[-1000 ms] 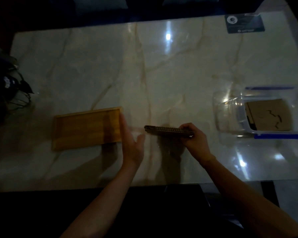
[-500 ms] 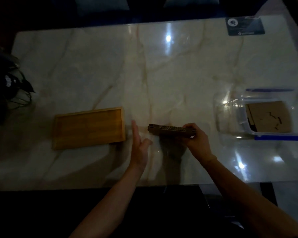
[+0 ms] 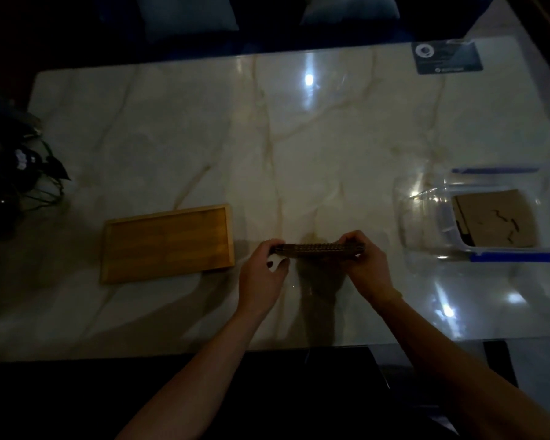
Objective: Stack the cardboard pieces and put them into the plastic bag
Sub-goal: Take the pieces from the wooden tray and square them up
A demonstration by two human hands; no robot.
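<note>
The cardboard stack (image 3: 319, 250) is gripped at both ends, left hand (image 3: 261, 274) and right hand (image 3: 365, 265) curled round it, likely squared for the plastic bag (image 3: 426, 217).

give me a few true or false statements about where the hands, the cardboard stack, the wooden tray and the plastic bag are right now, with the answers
1. Both hands hold the cardboard stack, the left hand at its left end and the right hand at its right end. True.
2. The stack lies inside the wooden tray. False: it is held to the right of the tray, and no cardboard shows in the tray.
3. The plastic bag lies to the right of the hands. True.
4. The plastic bag holds nothing. False: a cardboard piece already shows inside it.
5. A dark card lies on the marble table near its far right corner. True.
</note>
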